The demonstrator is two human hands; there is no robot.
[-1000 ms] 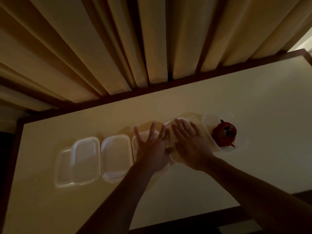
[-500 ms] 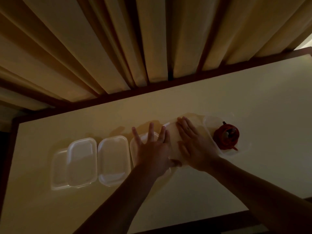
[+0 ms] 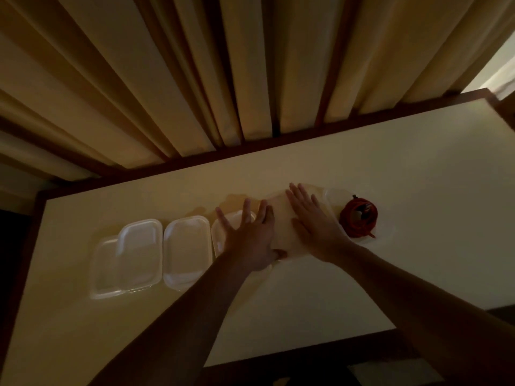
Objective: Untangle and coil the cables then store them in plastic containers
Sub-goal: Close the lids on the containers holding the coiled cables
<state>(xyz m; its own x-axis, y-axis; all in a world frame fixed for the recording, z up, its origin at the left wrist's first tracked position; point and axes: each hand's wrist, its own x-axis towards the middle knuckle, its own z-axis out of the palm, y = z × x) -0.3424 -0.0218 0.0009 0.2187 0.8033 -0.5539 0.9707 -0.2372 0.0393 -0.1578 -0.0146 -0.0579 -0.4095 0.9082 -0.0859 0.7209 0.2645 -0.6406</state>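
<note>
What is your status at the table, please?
Left hand, right hand open, flat on middle containers. Red cable coiled in end container. Other containers left, untouched.

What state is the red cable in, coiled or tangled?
Coiled. The cable forms a tight round loop resting in the clear container at the row's right end. Whether it is lidded: cannot tell.

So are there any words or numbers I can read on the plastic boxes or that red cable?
No text can be read anywhere in this dim view.
Clear rectangular plastic containers: no label or print shows.
Coiled red cable: no writing shows; anything tiny on it is too small to tell.
Cream table top: plain, no marks.
</note>
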